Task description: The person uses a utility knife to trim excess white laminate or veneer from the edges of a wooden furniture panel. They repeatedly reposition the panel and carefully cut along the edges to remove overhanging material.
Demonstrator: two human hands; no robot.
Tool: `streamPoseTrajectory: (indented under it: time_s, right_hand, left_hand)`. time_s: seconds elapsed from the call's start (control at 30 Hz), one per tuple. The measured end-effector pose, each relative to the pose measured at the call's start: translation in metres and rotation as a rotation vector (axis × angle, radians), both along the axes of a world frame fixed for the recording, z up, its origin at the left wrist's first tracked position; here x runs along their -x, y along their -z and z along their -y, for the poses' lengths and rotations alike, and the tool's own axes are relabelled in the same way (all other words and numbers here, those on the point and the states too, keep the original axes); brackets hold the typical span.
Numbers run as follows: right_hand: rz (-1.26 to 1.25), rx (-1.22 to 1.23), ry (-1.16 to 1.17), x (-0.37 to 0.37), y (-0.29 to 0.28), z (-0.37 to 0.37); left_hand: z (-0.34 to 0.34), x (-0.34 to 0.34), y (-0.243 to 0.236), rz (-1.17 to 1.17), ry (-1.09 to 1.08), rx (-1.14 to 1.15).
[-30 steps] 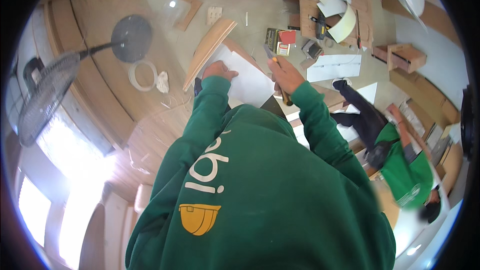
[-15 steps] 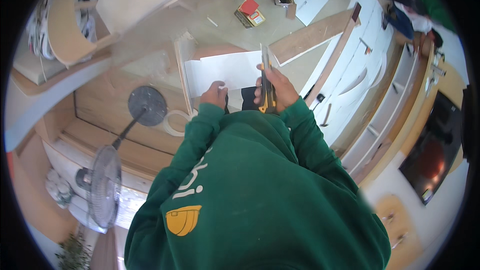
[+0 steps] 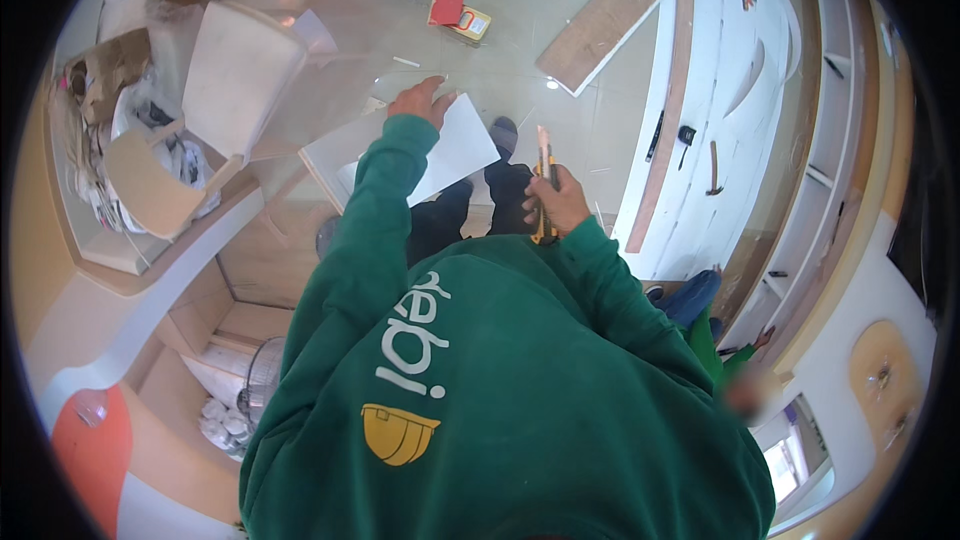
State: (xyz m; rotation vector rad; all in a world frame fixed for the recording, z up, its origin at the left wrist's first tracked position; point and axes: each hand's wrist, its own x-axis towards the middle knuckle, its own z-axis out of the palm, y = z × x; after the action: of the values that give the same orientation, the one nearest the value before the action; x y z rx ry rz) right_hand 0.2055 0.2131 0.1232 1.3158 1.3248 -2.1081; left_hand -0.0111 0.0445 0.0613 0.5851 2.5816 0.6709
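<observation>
My right hand (image 3: 562,202) is closed around a yellow-and-black utility knife (image 3: 546,166), its tip pointing away from me. With my left arm stretched forward, my left hand (image 3: 416,104) grips the far edge of a white board (image 3: 452,156), thumb and fingers bent at that edge. The board lies slanted in front of my legs, and my left sleeve covers part of it. Its left end overlaps another pale panel (image 3: 325,165). My shoe (image 3: 504,138) shows just right of the board.
A long white panel (image 3: 690,180) on the right carries a hammer (image 3: 713,168) and a tape measure (image 3: 687,134). A brown plank (image 3: 610,15) lies ahead, near a red and yellow box (image 3: 462,18). A chair (image 3: 240,70) stands left. Another person in green (image 3: 705,345) is at right.
My left hand has moved forward from the board's near side to its far edge, and the board has turned to a slant. The knife stays in my right hand. My view has shifted.
</observation>
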Motion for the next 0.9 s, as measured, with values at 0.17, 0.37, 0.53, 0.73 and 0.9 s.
streamPoseTrajectory:
  time_s: [0.17,0.37,0.53,0.73,0.9]
  right_hand:
    - [-0.014,-0.295,0.004,0.022,0.039,0.023]
    - [-0.057,-0.441,0.036,0.040,0.066,0.046]
    - [-0.034,-0.612,-0.026,0.050,0.064,0.049]
    - [0.049,-0.545,-0.043,0.067,0.065,0.049]
    - [0.000,-0.862,-0.119,0.083,0.043,0.053]
  left_hand:
    - [-0.014,0.017,0.032,0.371,0.173,0.149]
    - [0.003,0.021,0.045,0.552,0.083,-0.089]
    - [-0.014,0.054,0.051,0.912,0.225,-0.138]
    - [-0.028,0.081,0.064,1.018,0.480,-0.043]
    - [-0.024,0.080,0.064,1.049,0.416,-0.069]
